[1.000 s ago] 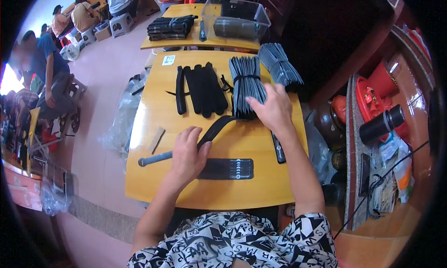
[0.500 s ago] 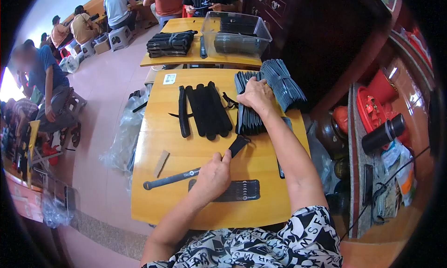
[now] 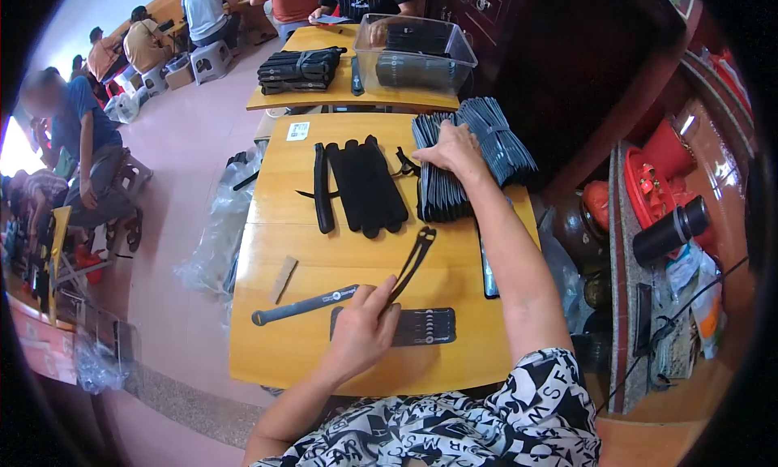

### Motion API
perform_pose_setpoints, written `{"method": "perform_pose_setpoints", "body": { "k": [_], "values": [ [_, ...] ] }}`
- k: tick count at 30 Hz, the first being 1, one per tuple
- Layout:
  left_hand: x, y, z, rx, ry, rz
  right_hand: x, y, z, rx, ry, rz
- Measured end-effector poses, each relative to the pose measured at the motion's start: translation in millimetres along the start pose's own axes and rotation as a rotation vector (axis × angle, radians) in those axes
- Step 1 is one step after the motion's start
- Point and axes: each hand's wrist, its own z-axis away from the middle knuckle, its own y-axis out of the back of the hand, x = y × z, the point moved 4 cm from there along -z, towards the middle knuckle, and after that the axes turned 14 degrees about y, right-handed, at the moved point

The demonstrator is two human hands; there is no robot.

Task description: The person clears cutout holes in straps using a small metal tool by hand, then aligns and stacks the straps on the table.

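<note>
My left hand (image 3: 362,331) is closed on a dark strap (image 3: 415,260) whose far end sticks up, bent, above the fingers. A grey strap with a round hole at its end (image 3: 296,306) reaches out to the left of that hand. Beneath it lies a flat dark stack with white print (image 3: 429,327). My right hand (image 3: 455,149) rests, fingers spread, on top of a bundle of grey straps (image 3: 442,198). Beside that bundle is a second, tied bundle (image 3: 500,143). Black straps (image 3: 366,187) lie side by side mid-table, with a rolled black piece (image 3: 323,187) to their left.
A small grey-brown strip (image 3: 283,279) lies at the left of the yellow table (image 3: 267,349). Behind stand a clear bin (image 3: 415,57) and a black bundle (image 3: 300,70). A person sits across; others sit farther back. A shelf with a black bottle (image 3: 670,230) is at the right.
The strap in my left hand has come away from beside the bundle and its end now points up. My right hand has moved from the bundle's side onto its top. The person opposite has reached into the bin.
</note>
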Motion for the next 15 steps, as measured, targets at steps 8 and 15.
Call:
{"method": "perform_pose_setpoints", "body": {
  "k": [8,15],
  "values": [
    [4.4,9.1,30.2,0.22,-0.212,-0.008,-7.7,40.8,146.0,0.045,0.025,-1.425],
    [16.7,-10.0,61.5,0.121,-0.247,0.034,-48.4,30.3,251.8,0.061,0.039,-1.556]
  ]
}}
